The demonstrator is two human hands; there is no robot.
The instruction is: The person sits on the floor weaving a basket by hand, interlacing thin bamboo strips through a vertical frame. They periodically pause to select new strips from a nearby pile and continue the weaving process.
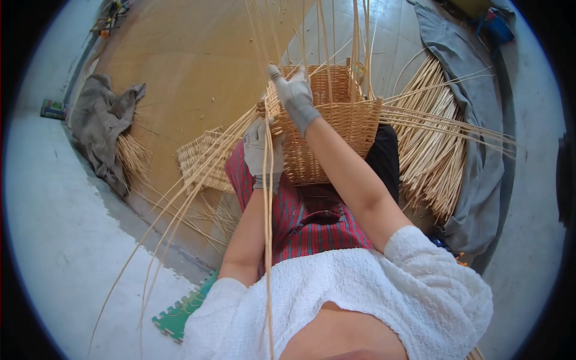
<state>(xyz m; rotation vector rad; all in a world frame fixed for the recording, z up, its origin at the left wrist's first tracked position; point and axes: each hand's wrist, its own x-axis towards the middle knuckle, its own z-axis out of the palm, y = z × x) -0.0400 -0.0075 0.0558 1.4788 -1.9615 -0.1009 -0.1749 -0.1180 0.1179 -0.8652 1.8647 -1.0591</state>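
A square wicker basket (pixel 333 141) rests on my lap, its weave tan and its long upright canes (pixel 324 36) rising past the far rim. My left hand (pixel 262 147), in a pale glove, is closed at the basket's near left corner, beside loose canes that run down over my shirt. My gloved right hand (pixel 294 96) reaches across the basket to its left rim. Its thumb points up along the rim and the fingers curl over the weave, their tips partly hidden. Long weaving canes (pixel 207 162) fan out to the lower left from that corner.
A large bundle of canes (pixel 435 156) lies at right on a grey cloth (pixel 480 198). At left, another grey cloth (pixel 105 114) covers more canes. A flat woven panel (pixel 207 159) lies on the floor, near a green foam mat (pixel 186 309). Canes project rightward from the basket.
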